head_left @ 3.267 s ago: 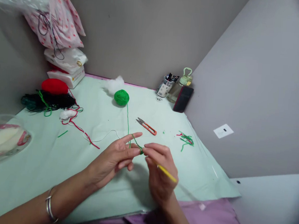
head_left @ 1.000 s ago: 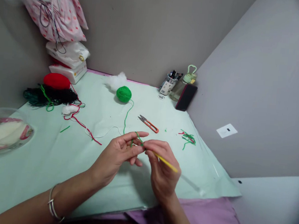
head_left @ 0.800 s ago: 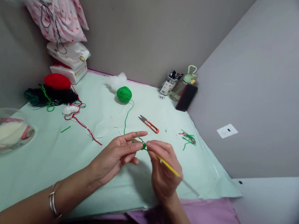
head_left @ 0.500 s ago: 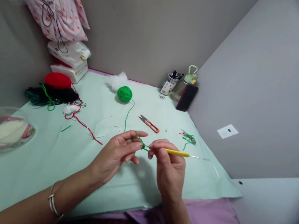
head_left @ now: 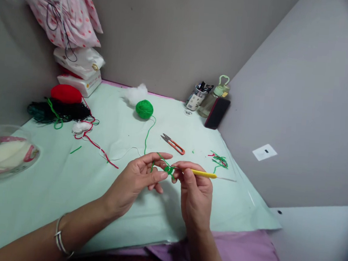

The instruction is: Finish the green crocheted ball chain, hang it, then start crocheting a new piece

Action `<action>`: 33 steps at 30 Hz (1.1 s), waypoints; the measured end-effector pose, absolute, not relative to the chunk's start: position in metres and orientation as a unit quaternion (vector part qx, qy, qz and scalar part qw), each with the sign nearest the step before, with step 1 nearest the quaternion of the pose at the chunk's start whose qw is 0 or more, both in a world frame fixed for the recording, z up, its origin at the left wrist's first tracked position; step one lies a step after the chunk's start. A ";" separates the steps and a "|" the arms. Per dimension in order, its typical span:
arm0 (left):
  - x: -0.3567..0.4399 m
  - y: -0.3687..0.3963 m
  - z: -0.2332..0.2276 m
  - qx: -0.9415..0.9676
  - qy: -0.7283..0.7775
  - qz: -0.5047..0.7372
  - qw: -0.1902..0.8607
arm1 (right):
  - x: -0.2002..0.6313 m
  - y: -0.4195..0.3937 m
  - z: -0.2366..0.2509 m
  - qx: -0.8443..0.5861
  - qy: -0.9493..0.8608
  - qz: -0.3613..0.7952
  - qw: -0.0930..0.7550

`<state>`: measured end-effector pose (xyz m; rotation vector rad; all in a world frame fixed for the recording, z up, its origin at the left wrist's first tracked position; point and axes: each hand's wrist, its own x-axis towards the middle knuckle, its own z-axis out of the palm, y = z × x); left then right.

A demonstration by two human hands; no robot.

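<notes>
My left hand [head_left: 141, 176] pinches a small ring of green crochet [head_left: 168, 170] between thumb and fingers, with green yarn looped over the raised index finger. That yarn runs back to a green yarn ball [head_left: 144, 109] on the table. In my right hand [head_left: 195, 189] is a crochet hook with a yellow handle [head_left: 202, 173], closed in a pen-like grip. The hook's tip meets the upper edge of the green piece; the exact loop is too small to make out. Orange thread snips [head_left: 174, 144] lie just beyond my hands.
Green and red yarn scraps [head_left: 220, 159] lie to the right. A phone [head_left: 217, 113], a bottle [head_left: 209, 103] and a pen cup [head_left: 196, 98] stand at the back right. At left are red yarn [head_left: 66, 94], white stuffing [head_left: 81, 128] and a clear bowl [head_left: 34, 157].
The hook has shifted slightly left and tilted less, its tip now at the green piece's upper edge. The green ring has turned to show its round face more. My left thumb has dropped lower.
</notes>
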<state>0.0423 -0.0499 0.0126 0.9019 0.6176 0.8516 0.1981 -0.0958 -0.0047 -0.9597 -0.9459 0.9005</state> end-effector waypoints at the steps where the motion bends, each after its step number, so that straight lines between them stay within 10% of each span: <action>1: 0.042 -0.050 0.013 0.416 0.284 0.393 0.770 | 0.198 -0.096 -0.005 -0.430 -0.425 0.402 0.688; 33: 0.041 -0.050 0.014 0.446 0.317 0.410 0.730 | 0.198 -0.102 0.001 -0.436 -0.513 0.297 0.677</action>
